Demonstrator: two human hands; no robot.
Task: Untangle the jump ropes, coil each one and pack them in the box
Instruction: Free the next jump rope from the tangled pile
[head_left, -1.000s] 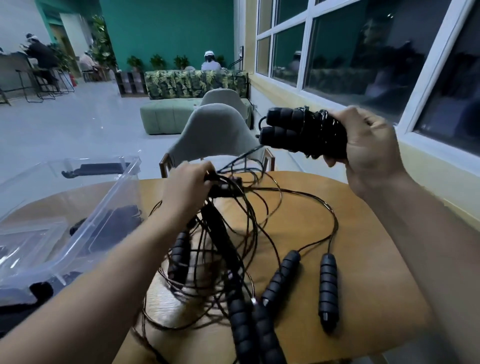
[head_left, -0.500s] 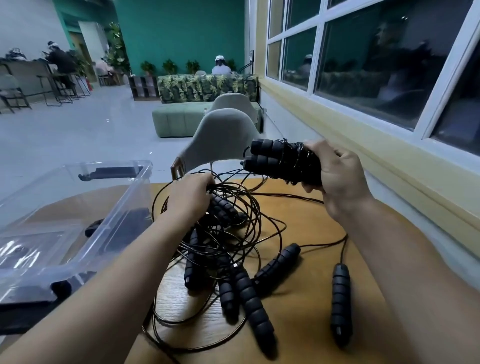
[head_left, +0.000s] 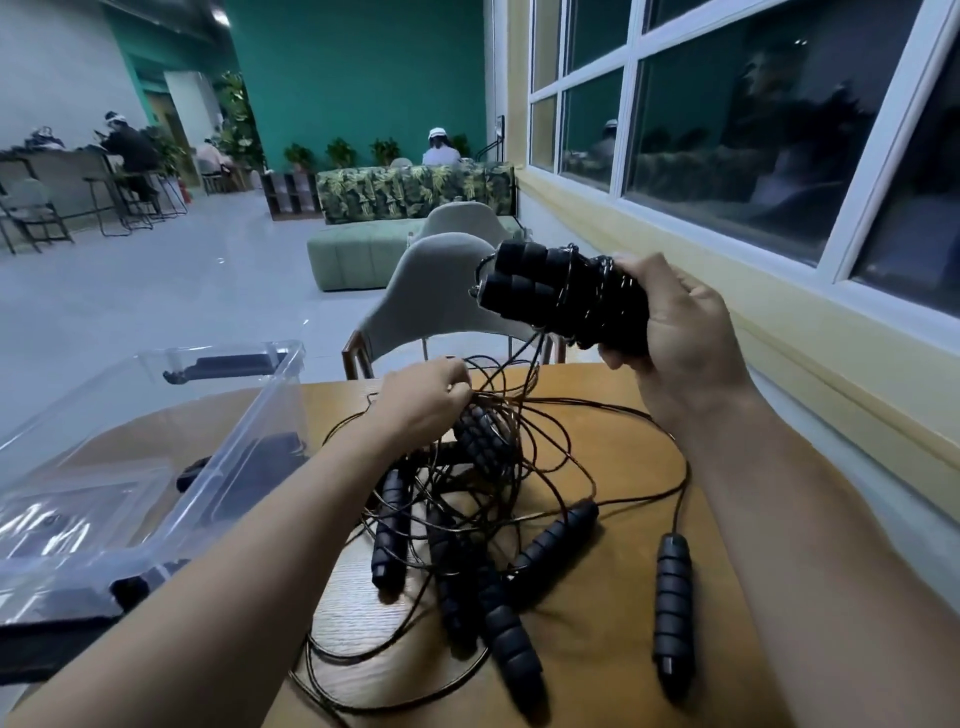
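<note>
Our right hand (head_left: 680, 332) is raised above the far edge of the table (head_left: 587, 649), its fingers wrapped around a coiled rope (head_left: 566, 296) whose two black ridged handles lie side by side with cord wound tightly around them. A thin strand drops from this bundle to the tangle of ropes (head_left: 488, 467) lying on the wood in front of us. Our left hand (head_left: 421, 400) sits lower, well apart from the right, with its fingertips bunched and pinching several strands at the top of the tangle. Several black handles stick out of the pile toward us, and one loose handle (head_left: 671, 597) lies by itself to the right, joined to the pile by its cord. The clear plastic box (head_left: 249, 441) stands open on the left of the table, just beside the tangle; dark shapes show through its wall, though we cannot tell what they are. A grey chair (head_left: 431, 291) stands beyond the table.
</note>
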